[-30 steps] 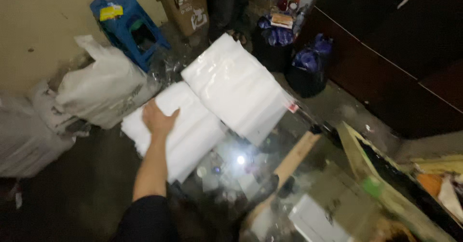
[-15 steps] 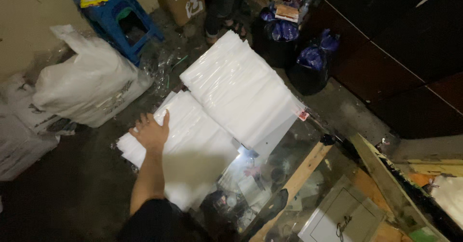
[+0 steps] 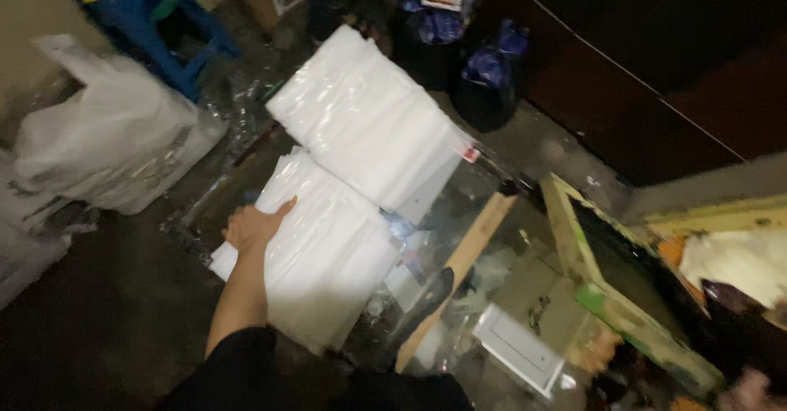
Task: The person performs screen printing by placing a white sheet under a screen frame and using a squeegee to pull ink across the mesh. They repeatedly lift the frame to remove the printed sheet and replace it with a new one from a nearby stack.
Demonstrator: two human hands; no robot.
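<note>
hand [image 3: 256,224] flat on white plastic stack [image 3: 316,251]; cluttered dim floor [image 3: 98,313].

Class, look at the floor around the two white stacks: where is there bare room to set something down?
Bare dark floor lies left of the left hand and near stack, below the white bag. Right of the wooden strip is crowded.

glossy clear-plastic-wrapped white stacks [image 3: 328,247], crinkled white plastic bag [image 3: 115,140], rough wooden plank [image 3: 459,263], blue plastic stool [image 3: 156,9]

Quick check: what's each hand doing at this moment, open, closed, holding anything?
Left hand: open, lying flat on the near white stack, gripping nothing.
Right hand: not in view.
</note>
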